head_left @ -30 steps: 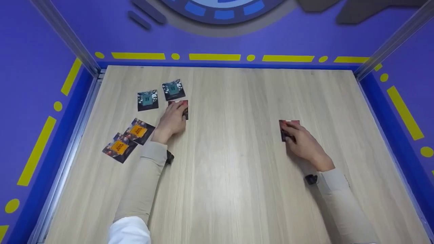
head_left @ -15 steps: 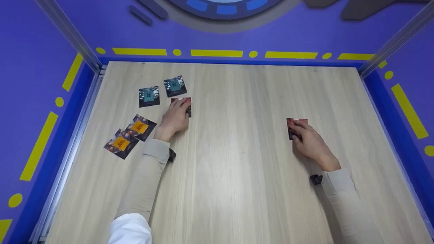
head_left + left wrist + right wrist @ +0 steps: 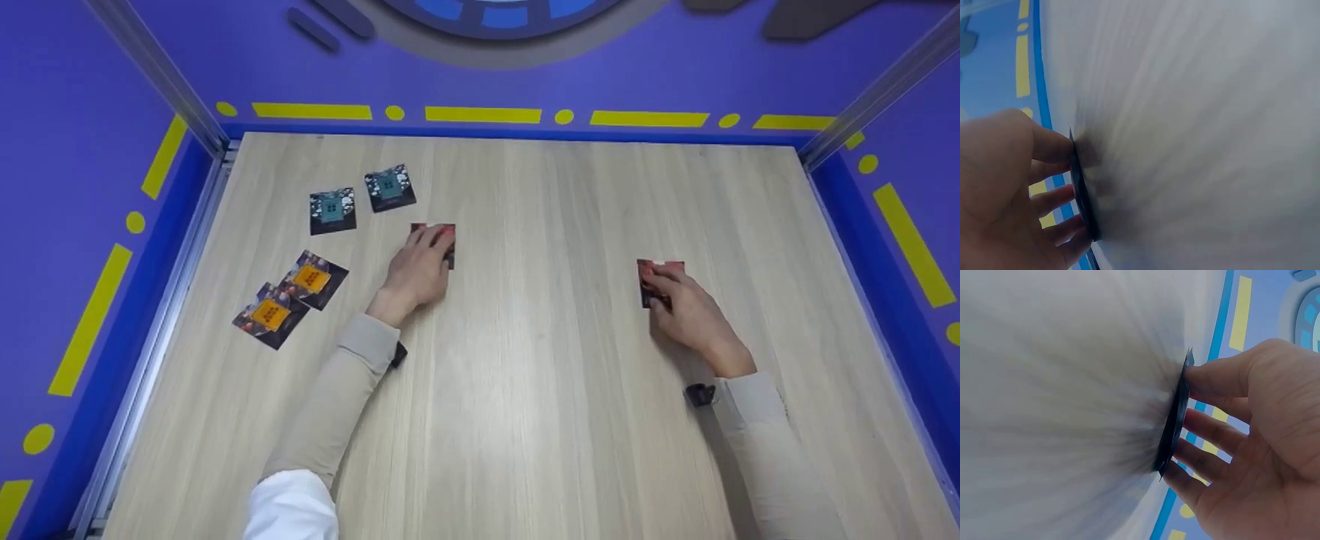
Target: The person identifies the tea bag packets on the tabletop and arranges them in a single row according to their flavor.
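1. The left hand [image 3: 417, 271] grips a red-and-black packet [image 3: 1082, 194] with thumb and bent fingertips, low at the tabletop [image 3: 540, 360].
2. The right hand [image 3: 688, 313] grips a second red-and-black packet [image 3: 1175, 422] likewise, well to the right.
3. A teal-labelled packet [image 3: 390, 187] lies beyond the left hand, near its packet but apart; another teal-labelled packet [image 3: 333, 211] sits just left of that.
4. Left of the left hand, one orange-labelled packet [image 3: 313, 279] overlaps another orange-labelled packet [image 3: 270, 316].
5. A wide stretch of wood grain separates the hands.
6. The tabletop's far edge meets a purple wall panel [image 3: 660, 79]; a metal rail [image 3: 153, 360] borders its left edge.
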{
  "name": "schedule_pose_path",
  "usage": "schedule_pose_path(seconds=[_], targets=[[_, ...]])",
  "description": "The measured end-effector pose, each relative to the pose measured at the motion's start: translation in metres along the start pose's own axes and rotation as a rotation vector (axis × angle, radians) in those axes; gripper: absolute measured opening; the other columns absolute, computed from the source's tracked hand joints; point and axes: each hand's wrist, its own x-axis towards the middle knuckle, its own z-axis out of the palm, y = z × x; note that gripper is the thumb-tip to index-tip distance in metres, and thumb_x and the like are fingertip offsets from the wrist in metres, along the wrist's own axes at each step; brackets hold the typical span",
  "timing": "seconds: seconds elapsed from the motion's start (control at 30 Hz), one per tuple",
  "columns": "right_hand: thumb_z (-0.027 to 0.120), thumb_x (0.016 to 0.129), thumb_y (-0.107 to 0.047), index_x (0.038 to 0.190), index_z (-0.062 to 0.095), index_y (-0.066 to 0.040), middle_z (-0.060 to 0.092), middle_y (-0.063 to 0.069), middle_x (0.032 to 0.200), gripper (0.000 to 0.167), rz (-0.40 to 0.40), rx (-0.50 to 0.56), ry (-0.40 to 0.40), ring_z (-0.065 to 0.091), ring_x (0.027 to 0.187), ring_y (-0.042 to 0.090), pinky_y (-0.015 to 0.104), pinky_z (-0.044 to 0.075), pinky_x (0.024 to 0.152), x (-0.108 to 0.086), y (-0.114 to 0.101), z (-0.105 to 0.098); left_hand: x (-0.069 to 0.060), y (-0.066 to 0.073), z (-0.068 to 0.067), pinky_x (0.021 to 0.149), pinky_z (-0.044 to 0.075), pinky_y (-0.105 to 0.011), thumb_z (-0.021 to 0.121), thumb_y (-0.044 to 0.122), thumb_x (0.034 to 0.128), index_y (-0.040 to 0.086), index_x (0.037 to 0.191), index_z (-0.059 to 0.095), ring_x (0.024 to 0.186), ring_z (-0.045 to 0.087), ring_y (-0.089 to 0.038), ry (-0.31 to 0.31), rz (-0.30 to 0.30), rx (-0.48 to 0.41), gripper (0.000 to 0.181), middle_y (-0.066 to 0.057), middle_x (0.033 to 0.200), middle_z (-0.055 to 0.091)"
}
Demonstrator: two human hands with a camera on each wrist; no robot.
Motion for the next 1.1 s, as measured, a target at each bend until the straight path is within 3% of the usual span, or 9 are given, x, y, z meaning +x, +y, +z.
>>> schedule_pose_path(seconds=[0.43, 1.1], targets=[[0.059, 0.101, 0.0, 0.148, 0.057, 0.008, 0.049, 0.031, 0.156, 0.048, -0.004, 0.014, -0.009, 0.049, 0.142, 0.054, 0.067, 0.043, 0.114, 0.0, -0.001, 0.002, 0.002, 0.049, 0.02, 0.116, 0.048, -0.058, 0.054, 0.015, 0.1076, 0.007, 0.156, 0.053, 0.152, 0.04, -0.043, 0.025, 0.123, 0.058, 0.049, -0.018, 0.162, 0.046], [0.061, 0.1, 0.001, 0.149, 0.056, 0.007, 0.046, 0.031, 0.158, 0.05, -0.007, 0.014, 0.006, 0.047, 0.143, 0.054, 0.068, 0.041, 0.116, -0.001, 0.002, 0.001, 0.021, 0.133, 0.051, 0.108, 0.051, -0.048, 0.053, 0.029, 0.1077, 0.017, 0.152, 0.056, 0.142, 0.044, -0.035, -0.073, 0.221, 0.217, 0.046, -0.011, 0.158, 0.048]])
